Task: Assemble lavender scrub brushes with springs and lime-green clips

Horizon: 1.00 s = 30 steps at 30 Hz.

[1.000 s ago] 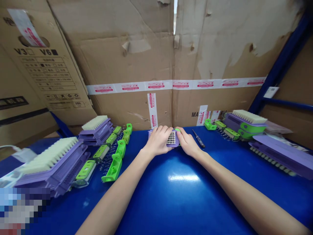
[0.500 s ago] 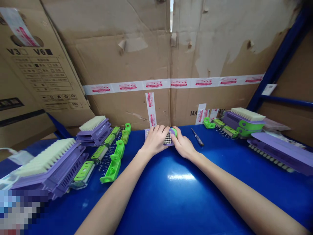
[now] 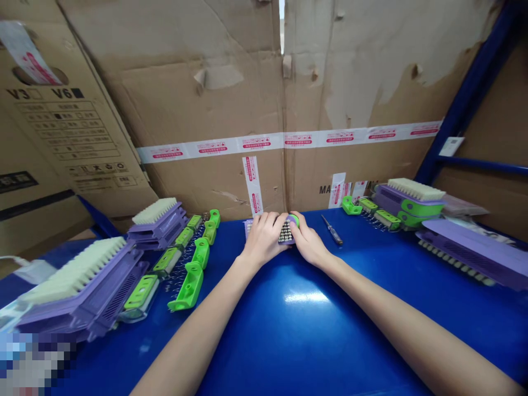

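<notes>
"Brush [image 3: 285,233]: seen where?"

"Was at twelve o'clock, clasped under curled left hand [image 3: 265,236], pinched at green end by right hand [image 3: 308,242]."

"And one o'clock?"

"Saw screwdriver [image 3: 332,231] on table [image 3: 305,346]."

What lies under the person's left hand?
The left hand covers much of a purple brush piece; its left end and a patch of pale bristles show. Whatever the palm and fingers hide cannot be seen.

Open middle, crowded sides
Blue tabletop [image 3: 305,346] lies open between the forearms [image 3: 206,319]; both hands [image 3: 266,239] and a purple brush [image 3: 285,232] block its far end, before cardboard [image 3: 206,121]. Green brackets [image 3: 201,253] flank the left, a screwdriver [image 3: 332,231] the right.
</notes>
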{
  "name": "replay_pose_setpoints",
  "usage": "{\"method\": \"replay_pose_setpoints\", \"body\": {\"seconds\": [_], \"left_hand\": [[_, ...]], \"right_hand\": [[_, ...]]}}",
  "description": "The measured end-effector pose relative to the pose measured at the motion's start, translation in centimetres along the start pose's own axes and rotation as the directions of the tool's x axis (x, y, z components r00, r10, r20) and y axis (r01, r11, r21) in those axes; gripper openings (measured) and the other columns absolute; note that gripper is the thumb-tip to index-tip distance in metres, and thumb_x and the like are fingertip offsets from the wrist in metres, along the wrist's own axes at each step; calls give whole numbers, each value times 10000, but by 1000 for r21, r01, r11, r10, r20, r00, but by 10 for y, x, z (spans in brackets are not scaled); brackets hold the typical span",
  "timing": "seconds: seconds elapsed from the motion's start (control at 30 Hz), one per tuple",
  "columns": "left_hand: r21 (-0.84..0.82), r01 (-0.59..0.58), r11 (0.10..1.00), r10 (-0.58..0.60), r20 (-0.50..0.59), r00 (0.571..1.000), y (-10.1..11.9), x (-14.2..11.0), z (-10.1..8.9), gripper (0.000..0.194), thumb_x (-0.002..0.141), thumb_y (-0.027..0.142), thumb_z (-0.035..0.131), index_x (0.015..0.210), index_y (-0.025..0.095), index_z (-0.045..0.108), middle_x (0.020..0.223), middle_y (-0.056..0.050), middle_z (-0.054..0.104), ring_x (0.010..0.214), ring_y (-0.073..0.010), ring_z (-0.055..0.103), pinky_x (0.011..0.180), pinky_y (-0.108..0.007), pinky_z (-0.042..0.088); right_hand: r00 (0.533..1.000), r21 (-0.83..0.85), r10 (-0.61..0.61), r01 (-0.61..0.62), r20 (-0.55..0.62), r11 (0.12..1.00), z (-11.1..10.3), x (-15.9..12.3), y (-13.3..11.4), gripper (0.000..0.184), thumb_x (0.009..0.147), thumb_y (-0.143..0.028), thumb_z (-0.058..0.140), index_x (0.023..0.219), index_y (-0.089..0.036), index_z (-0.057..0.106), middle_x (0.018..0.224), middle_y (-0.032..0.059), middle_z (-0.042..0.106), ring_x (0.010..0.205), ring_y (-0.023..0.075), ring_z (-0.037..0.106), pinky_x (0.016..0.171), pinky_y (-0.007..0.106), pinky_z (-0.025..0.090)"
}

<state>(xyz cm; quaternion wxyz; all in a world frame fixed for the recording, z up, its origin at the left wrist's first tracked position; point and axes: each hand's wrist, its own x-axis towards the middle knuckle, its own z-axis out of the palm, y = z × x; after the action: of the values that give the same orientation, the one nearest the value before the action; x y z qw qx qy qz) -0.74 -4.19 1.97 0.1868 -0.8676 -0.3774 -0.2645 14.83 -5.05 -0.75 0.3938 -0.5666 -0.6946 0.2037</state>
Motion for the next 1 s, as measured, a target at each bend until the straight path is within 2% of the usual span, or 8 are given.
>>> {"method": "replay_pose_setpoints", "body": {"seconds": [0.13,0.33,0.7,1.0], "left_hand": [[1,31,1000,-31,-9,999,6,1,1,556,710,295,613,1228,162,462,1125,-110,561,1020,-273,503,843,-386,382],[28,34,999,-33,-4,999,11,2,2,617,670,239,598,1263,159,449,1171,-122,508,1046,-285,486,859,-390,383],[95,-33,995,26,74,997,9,-1,0,629,700,271,584,1294,161,410,1197,-125,503,1064,-290,466,889,-404,365],[127,-54,990,45,74,996,7,-3,0,615,721,284,583,1294,147,408,1200,-135,506,1065,-291,462,890,-412,362]], "right_hand": [[1000,35,-2,3,-18,999,0,1,1,493,934,-479,255,1363,-247,334,1159,87,625,1016,251,619,865,366,454],[1000,38,-5,6,-28,999,-1,2,3,473,937,-464,267,1352,-273,390,1117,55,654,961,233,640,855,353,464],[998,-28,55,-56,-33,998,2,-2,-2,462,940,-445,236,1331,-259,398,1160,83,634,1041,270,610,872,392,452],[998,-70,55,-56,-10,996,0,-2,-5,473,941,-441,222,1344,-250,379,1144,99,638,1035,276,612,858,390,452]]}}
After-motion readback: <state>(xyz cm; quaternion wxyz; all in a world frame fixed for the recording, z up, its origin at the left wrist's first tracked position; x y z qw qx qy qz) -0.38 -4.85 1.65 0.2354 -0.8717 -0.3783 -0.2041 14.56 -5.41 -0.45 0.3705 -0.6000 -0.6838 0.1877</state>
